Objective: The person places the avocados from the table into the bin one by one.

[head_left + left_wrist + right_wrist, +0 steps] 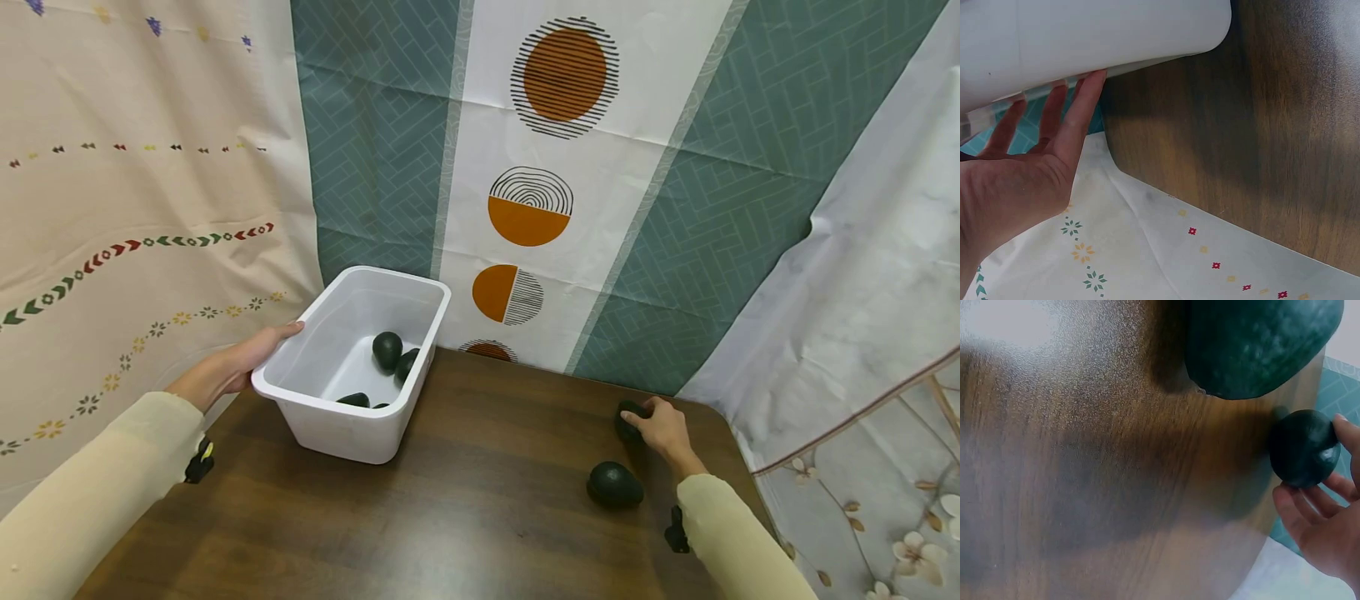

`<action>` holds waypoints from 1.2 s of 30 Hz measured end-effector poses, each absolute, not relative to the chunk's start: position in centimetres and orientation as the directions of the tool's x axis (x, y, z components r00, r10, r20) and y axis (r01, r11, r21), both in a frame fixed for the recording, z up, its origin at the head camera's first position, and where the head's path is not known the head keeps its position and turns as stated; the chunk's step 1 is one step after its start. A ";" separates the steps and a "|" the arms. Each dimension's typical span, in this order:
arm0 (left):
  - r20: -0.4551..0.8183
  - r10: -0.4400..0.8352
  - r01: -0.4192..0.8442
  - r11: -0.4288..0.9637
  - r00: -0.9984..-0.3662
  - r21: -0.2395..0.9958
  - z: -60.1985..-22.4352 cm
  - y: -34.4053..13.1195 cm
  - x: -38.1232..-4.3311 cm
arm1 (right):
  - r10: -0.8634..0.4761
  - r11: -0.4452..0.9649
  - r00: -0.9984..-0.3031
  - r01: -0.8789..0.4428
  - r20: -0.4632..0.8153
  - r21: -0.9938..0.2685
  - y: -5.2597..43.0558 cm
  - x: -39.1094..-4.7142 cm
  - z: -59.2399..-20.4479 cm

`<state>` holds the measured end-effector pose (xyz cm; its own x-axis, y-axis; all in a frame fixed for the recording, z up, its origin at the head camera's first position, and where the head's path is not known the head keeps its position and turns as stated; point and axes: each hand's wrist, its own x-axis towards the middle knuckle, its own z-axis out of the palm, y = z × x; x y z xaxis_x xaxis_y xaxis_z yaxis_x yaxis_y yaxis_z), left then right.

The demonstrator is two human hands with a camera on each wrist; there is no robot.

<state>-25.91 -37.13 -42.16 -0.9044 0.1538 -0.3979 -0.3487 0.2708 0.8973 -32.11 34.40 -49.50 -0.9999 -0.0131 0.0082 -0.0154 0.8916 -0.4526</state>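
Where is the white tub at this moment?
In the head view, the white tub is left of centre on the table, the left hand at its left rim.

The white bin [337, 431] partly hides 3 avocados [353, 400].

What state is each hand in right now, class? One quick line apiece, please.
Left hand: holding the white bin at its side, thumb at the rim.
Right hand: holding a dark green avocado between thumb and fingers.
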 end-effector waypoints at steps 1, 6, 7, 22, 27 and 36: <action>-0.400 0.152 -0.350 0.273 -0.904 0.896 -42.2 -37.1 -25.9 | -0.016 0.889 -1.000 -0.016 0.003 -0.458 34.4 -32.2 -49.5; -0.401 0.145 -0.352 0.278 -0.904 0.894 -42.2 -37.2 -25.9 | -0.065 0.890 -0.997 -0.042 -0.035 -0.454 34.5 -32.4 -49.6; -0.401 0.146 -0.351 0.280 -0.905 0.894 -42.1 -37.2 -25.9 | -0.078 0.891 -0.996 -0.050 -0.045 -0.451 34.4 -32.4 -49.5; -0.423 0.153 -0.377 0.260 -0.893 0.889 -42.1 -37.6 -26.0 | -0.219 0.938 -0.974 -0.193 -0.062 -0.287 32.6 -31.8 -48.8; -0.430 0.160 -0.383 0.258 -0.889 0.887 -42.0 -37.7 -25.9 | -0.211 0.939 -0.976 -0.187 -0.054 -0.289 32.4 -31.6 -49.0; -0.431 0.156 -0.386 0.251 -0.889 0.888 -42.0 -37.7 -25.9 | -0.193 0.936 -0.980 -0.171 -0.044 -0.309 32.7 -31.8 -48.9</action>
